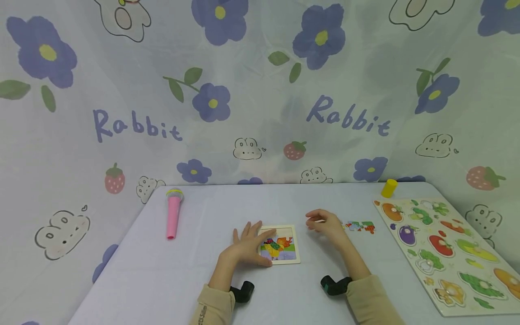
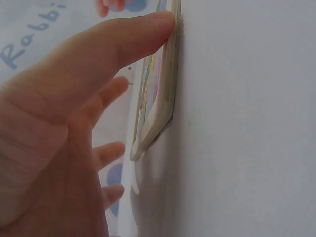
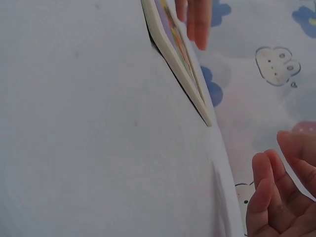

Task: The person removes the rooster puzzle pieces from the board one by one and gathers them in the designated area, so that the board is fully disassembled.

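Note:
A small square jigsaw puzzle [image 1: 289, 258] in a pale wooden frame lies on the white table, its picture showing a colourful bird on green and lilac. Across its left side my left hand [image 1: 248, 249] is spread, index finger reaching over the upper part. In the left wrist view the thumb [image 2: 143, 37] rests at the frame's near edge [image 2: 167, 94]. My right hand [image 1: 330, 229] hovers to the right of the puzzle, fingers loosely bent with nothing between them. The right wrist view shows those fingers [image 3: 279, 190] apart from the frame [image 3: 185, 79].
Loose colourful puzzle pieces [image 1: 360, 226] lie just beyond my right hand. A large vegetable peg board [image 1: 418, 266] covers the table's right side, with a yellow cylinder [image 1: 389, 188] behind it. A pink toy microphone [image 1: 173, 216] lies at left. A patterned cloth [image 1: 260, 90] hangs behind the table.

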Tool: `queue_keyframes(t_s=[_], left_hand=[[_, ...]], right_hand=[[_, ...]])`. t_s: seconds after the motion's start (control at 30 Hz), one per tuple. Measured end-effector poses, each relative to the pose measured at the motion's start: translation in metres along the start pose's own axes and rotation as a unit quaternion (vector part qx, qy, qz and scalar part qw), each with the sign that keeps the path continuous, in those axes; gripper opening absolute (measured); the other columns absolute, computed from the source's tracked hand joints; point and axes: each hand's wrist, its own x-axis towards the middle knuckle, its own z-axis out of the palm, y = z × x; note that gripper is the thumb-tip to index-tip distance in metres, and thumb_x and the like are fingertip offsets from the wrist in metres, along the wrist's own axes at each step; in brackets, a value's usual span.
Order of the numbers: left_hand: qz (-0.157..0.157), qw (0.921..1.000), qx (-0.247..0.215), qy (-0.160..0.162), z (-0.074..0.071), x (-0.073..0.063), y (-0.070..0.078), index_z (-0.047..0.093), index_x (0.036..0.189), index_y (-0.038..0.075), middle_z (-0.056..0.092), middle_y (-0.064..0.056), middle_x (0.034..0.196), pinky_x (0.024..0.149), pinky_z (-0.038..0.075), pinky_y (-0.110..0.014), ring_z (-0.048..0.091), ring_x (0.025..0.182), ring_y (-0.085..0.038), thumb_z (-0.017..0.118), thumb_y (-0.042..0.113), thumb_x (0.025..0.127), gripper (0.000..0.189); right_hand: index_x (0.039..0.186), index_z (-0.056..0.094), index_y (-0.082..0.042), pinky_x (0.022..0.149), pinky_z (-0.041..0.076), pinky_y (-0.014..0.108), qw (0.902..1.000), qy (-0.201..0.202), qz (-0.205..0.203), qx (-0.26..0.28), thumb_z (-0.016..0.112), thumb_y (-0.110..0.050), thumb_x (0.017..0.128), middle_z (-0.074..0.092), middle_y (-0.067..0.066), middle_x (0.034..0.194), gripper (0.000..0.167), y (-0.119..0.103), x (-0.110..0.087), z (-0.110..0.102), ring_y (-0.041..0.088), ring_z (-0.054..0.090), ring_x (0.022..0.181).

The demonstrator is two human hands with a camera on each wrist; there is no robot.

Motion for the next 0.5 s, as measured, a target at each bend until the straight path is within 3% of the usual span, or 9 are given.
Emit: queue_keyframes(t_s=[0.27, 0.4, 0.5], left_hand=[[0.015, 0.9997, 0.001, -0.017, 0.001, 0.002, 0.000, 0.049, 0.133, 0.032, 0.017, -0.013, 0.151, 0.101, 0.000, -0.069, 0.007, 0.138, -0.043, 0.075, 0.039, 0.073, 0.065], [0.020, 0.9996, 0.005, -0.020, 0.001, 0.002, 0.000, 0.050, 0.132, 0.032, 0.018, -0.014, 0.151, 0.101, 0.001, -0.070, 0.008, 0.137, -0.044, 0.074, 0.040, 0.074, 0.063], [0.022, 0.9995, 0.010, -0.022, 0.000, 0.002, 0.001, 0.050, 0.132, 0.032, 0.018, -0.014, 0.151, 0.100, 0.002, -0.070, 0.008, 0.137, -0.044, 0.074, 0.041, 0.074, 0.063]], right_hand=[[0.100, 0.065, -0.001, 0.060, 0.050, 0.029, 0.9988, -0.032, 0.006, -0.037, 0.067, -0.006, 0.081, 0.064, 0.008, 0.088, 0.020, -0.002, -0.003, 0.019, 0.017, 0.060, 0.073], [0.092, 0.066, -0.008, 0.058, 0.047, 0.027, 0.9930, -0.061, 0.010, -0.100, 0.069, -0.008, 0.079, 0.061, 0.002, 0.082, 0.013, -0.006, -0.006, 0.028, 0.016, 0.055, 0.072], [0.088, 0.067, -0.012, 0.060, 0.043, 0.027, 0.9833, -0.089, 0.001, -0.159, 0.073, -0.009, 0.076, 0.057, 0.000, 0.081, 0.014, -0.008, -0.009, 0.033, 0.016, 0.051, 0.073]])
